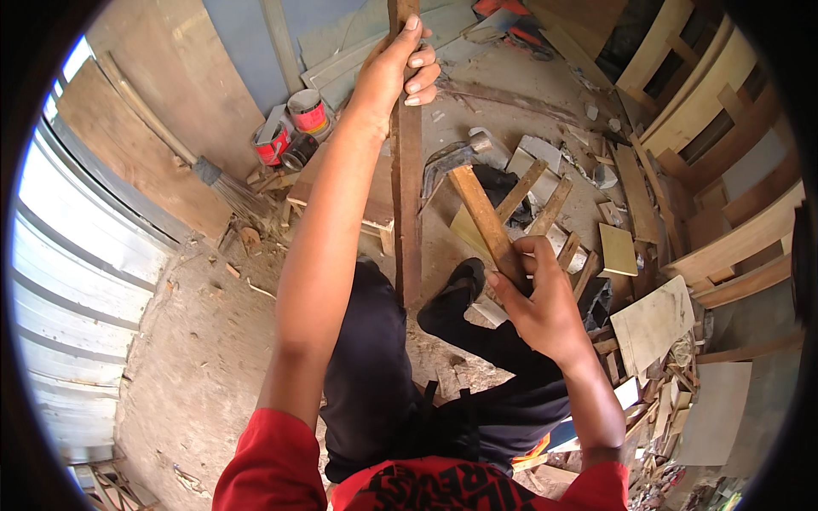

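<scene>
Matt wooden plank (407, 204), grey metal hammer head (456, 155)

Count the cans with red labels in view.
2: the left can and the right can slightly beyond it, both toward the picture's upper left. Others may be hidden.

We stretch our left arm (319, 247) far forward, nearly straight, the left hand (399, 70) raised, its thumb (407, 38) pointing upward and its fingers (423, 78) curled into a grip. Our right arm (599, 409) reaches less far; the right hand (548, 305) sits lower, gripping too, its thumb angled forward. Our 2 hands are bare and well apart.
</scene>
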A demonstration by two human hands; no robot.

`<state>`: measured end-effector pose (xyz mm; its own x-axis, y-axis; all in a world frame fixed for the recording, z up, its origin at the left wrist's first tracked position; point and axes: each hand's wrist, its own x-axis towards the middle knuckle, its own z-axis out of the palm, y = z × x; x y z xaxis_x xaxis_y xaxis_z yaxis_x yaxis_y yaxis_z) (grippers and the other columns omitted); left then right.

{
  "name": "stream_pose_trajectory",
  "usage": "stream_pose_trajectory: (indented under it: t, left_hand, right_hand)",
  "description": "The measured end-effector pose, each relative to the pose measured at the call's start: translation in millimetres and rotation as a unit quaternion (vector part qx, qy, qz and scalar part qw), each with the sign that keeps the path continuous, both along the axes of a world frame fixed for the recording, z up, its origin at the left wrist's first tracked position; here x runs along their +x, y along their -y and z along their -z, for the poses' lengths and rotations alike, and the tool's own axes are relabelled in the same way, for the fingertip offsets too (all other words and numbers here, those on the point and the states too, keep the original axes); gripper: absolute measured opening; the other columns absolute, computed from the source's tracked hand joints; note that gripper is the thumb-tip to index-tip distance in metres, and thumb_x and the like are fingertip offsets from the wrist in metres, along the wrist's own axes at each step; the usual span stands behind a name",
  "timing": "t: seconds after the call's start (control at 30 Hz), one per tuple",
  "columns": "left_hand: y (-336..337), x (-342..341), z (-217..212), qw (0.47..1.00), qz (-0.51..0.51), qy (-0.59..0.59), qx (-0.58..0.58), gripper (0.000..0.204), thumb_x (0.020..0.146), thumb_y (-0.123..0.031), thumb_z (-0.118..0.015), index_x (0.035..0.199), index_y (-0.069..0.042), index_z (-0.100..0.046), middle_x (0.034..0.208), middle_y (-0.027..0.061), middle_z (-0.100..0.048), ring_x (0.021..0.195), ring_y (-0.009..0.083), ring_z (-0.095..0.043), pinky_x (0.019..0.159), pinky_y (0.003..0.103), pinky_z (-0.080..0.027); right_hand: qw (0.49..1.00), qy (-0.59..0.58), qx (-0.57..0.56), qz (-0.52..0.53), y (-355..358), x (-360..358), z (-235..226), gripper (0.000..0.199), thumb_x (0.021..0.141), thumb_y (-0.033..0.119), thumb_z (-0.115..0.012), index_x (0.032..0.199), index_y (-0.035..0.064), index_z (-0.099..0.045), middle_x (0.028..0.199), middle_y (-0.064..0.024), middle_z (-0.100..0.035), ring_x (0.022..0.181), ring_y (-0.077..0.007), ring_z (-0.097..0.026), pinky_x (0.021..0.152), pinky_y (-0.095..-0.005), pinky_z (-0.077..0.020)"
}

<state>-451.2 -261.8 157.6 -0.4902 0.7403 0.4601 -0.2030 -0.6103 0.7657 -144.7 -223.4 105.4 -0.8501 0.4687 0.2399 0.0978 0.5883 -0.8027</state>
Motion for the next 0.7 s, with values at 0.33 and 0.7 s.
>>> stream_pose_trajectory:
  t: [0.33, 0.7]
  left_hand:
    - [-1.6, -20.1, 23.0, 0.998, 0.015, 0.054, 0.042, 0.039, 0.099, -0.045, -0.057, 0.106, -0.008, -0.047, 0.069, -0.0038, -0.037, 0.048, 0.0056, -0.033, 0.040, 0.022, -0.026]
    - [11.6, -20.7, 29.7, 0.998, -0.019, 0.024, 0.048, 0.041, 0.099, -0.049, -0.055, 0.106, -0.009, -0.049, 0.070, -0.0045, -0.036, 0.049, 0.0057, -0.033, 0.040, 0.023, -0.026]
  right_hand:
    - [0.974, 0.098, -0.204, -0.013, -8.1, -3.2, -7.5, 0.036, 0.092, 0.008, -0.068, 0.116, -0.0041, -0.044, 0.078, -0.0119, -0.065, 0.054, -0.0113, -0.058, 0.047, -0.0281, -0.0459]
    - [0.968, 0.113, -0.219, -0.048, -4.3, -5.5, -6.3, 0.034, 0.093, 0.008, -0.066, 0.115, -0.0045, -0.043, 0.075, -0.0114, -0.063, 0.051, -0.0112, -0.056, 0.046, -0.0283, -0.0449]
